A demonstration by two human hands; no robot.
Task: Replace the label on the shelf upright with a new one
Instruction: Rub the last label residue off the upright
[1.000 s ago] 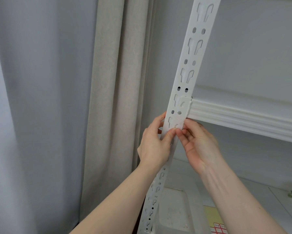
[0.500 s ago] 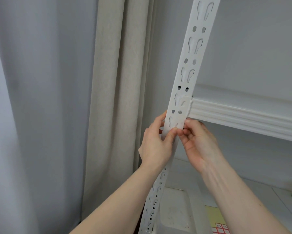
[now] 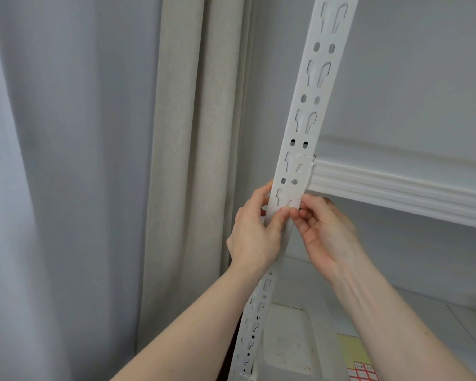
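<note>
White and nearly blending into the metal, the label [image 3: 297,182] sits on the front face of the shelf upright [image 3: 311,105], level with the ribbed shelf edge [image 3: 396,191] that meets the upright's right side. At the label's lower edge the left hand [image 3: 254,237] presses its thumb onto the upright, fingers wrapped behind it; the right hand [image 3: 325,232] pinches at that same edge with curled fingertips. Beige curtain [image 3: 193,160] hangs left of the upright.
</note>
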